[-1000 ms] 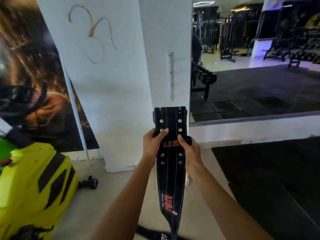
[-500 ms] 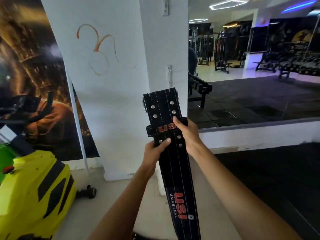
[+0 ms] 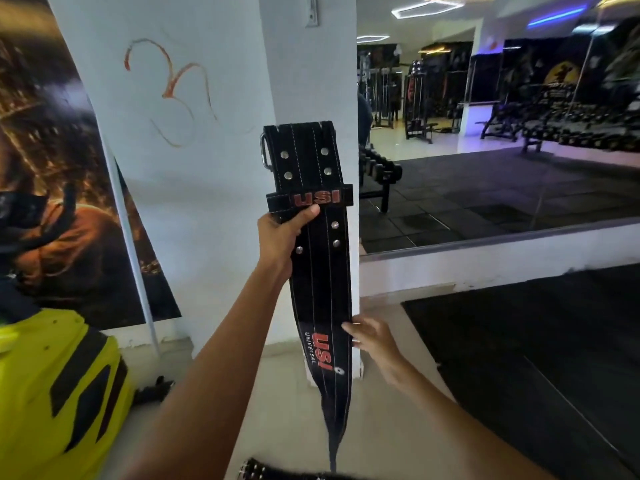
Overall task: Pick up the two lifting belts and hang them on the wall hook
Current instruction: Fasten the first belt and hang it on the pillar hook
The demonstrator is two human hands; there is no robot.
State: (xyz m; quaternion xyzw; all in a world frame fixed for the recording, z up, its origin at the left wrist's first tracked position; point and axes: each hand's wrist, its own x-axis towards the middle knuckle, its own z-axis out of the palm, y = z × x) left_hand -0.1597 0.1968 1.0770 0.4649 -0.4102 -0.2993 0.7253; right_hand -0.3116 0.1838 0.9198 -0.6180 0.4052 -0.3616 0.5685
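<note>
We hold the black lifting belt (image 3: 317, 271) upright in front of the white pillar's (image 3: 304, 81) corner, buckle end up, its tail hanging toward the floor. Our left hand (image 3: 280, 239) grasps it just below the red-lettered loop, thumb across the front. Our right hand (image 3: 372, 337) has loose, spread fingers touching the belt's right edge lower down. A second studded belt (image 3: 273, 471) lies at the bottom edge. A metal bracket (image 3: 311, 10) sits high on the pillar.

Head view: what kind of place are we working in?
Almost certainly a gym: a dumbbell rack by the white pillar, benches and machines beyond, rubber matting, and a lifting belt in the left hand.
</note>
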